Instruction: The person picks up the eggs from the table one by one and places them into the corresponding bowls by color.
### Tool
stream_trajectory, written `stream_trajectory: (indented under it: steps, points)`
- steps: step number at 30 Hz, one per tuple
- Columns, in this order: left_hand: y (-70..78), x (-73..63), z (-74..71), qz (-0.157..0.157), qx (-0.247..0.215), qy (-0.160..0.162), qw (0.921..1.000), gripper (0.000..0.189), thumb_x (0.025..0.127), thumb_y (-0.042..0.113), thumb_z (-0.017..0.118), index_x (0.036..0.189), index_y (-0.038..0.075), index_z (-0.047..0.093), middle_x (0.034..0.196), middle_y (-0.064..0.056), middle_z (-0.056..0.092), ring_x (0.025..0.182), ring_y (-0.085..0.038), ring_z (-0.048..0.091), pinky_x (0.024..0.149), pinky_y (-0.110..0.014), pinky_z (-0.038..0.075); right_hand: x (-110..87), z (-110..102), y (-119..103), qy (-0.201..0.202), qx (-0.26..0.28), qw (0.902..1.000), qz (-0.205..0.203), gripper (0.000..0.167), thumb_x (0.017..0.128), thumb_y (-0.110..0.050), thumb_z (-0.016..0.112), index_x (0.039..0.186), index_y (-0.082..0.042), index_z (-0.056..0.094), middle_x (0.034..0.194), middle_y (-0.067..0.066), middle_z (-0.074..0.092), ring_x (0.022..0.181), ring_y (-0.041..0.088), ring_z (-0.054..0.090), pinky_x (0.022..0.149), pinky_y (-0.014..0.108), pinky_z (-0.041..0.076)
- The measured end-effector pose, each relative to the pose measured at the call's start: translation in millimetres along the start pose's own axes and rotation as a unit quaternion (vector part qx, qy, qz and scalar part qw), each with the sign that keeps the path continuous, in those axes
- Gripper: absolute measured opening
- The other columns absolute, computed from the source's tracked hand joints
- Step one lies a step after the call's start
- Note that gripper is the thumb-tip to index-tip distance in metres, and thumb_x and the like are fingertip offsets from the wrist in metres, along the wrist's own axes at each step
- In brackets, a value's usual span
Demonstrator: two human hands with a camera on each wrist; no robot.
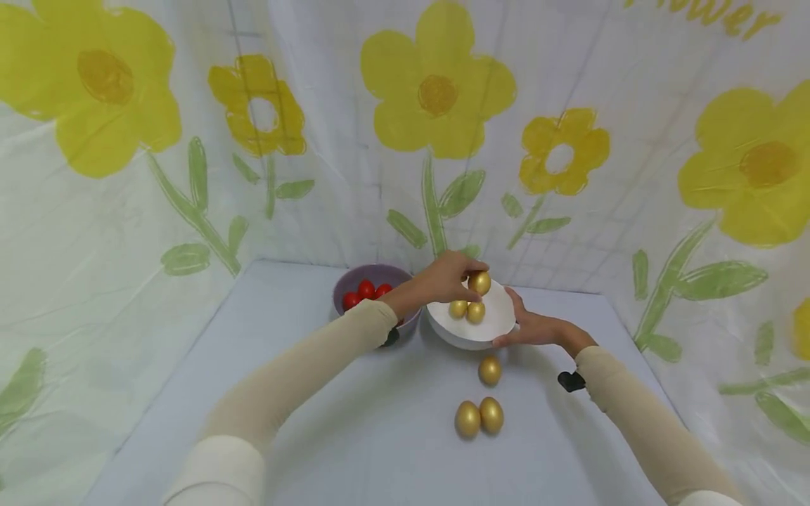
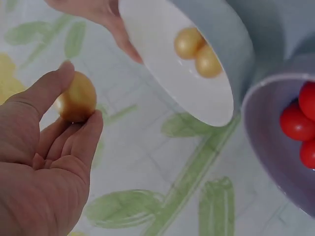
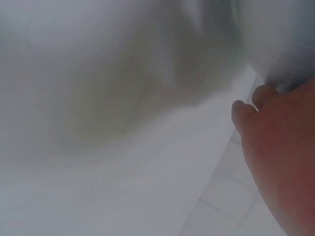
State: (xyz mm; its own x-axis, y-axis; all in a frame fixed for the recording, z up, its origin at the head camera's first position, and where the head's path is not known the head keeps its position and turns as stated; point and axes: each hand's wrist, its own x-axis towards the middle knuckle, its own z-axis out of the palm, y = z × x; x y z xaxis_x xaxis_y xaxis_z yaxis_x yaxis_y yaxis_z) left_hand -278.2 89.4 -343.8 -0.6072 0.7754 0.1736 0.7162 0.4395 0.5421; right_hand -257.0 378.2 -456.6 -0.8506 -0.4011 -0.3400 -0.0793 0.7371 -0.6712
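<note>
A smooth, shiny golden egg (image 1: 481,282) sits pinched in the left hand (image 1: 446,275); nearby, the right hand (image 1: 534,328) clasps a round, white-lined bowl (image 1: 462,342).

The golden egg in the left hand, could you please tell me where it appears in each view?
Head: the golden egg is just right of centre, in the left hand.
Left wrist: left of centre, between thumb and fingertips.
Right wrist: not in it.
Shared landmark: the right hand, visible in all three views.
</note>
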Motion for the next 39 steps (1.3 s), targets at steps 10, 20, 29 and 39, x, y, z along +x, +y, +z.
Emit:
stream_trajectory:
  steps: [10, 20, 29, 39]
  points:
    - [-41.8, 24.0, 30.9, -0.094, 0.148, -0.031, 0.9841, 0.045, 0.088, 0.002, 0.083, 0.131, 0.001, 0.071, 0.116, -0.009, 0.07, 0.105, -0.022, 0.059, 0.097, -0.034, 0.051, 0.7, 2, 5, 0.006, -0.01, 0.9999, 0.0, 0.139, 0.089, -0.055, 0.081, 0.162, -0.015, -0.03, 0.173, 0.025, -0.009, 0.16, 0.045, 0.006, 0.125, 0.067, 0.017]
    - [-58.8, 29.9, 65.7, -0.127, 0.278, -0.058, 0.9503, 0.015, 0.107, 0.003, 0.056, 0.111, 0.009, 0.069, 0.11, -0.006, 0.07, 0.098, -0.021, 0.068, 0.084, -0.033, 0.059, 1.6, 2, 4, 0.001, -0.016, 0.9999, -0.007, 0.142, 0.087, -0.058, 0.082, 0.162, -0.014, -0.03, 0.174, 0.025, -0.01, 0.16, 0.045, 0.007, 0.124, 0.067, 0.017]
    - [-63.7, 32.0, 76.2, -0.107, 0.303, -0.047, 0.9459, 0.016, 0.104, 0.001, 0.059, 0.111, 0.008, 0.073, 0.109, -0.008, 0.072, 0.102, -0.021, 0.069, 0.089, -0.032, 0.058, 3.8, -1, 1, 0.0, -0.013, 0.9999, 0.003, 0.144, 0.086, -0.059, 0.083, 0.162, -0.015, -0.03, 0.174, 0.024, -0.012, 0.16, 0.044, 0.006, 0.125, 0.066, 0.015]
    - [-66.3, 30.7, 81.7, -0.086, 0.309, -0.043, 0.9463, 0.016, 0.102, 0.001, 0.064, 0.111, 0.009, 0.075, 0.108, -0.008, 0.073, 0.1, -0.021, 0.069, 0.09, -0.029, 0.057, 0.9, -2, 0, -0.002, -0.011, 0.9999, 0.011, 0.142, 0.087, -0.057, 0.083, 0.162, -0.016, -0.03, 0.174, 0.024, -0.01, 0.16, 0.045, 0.006, 0.124, 0.068, 0.016]
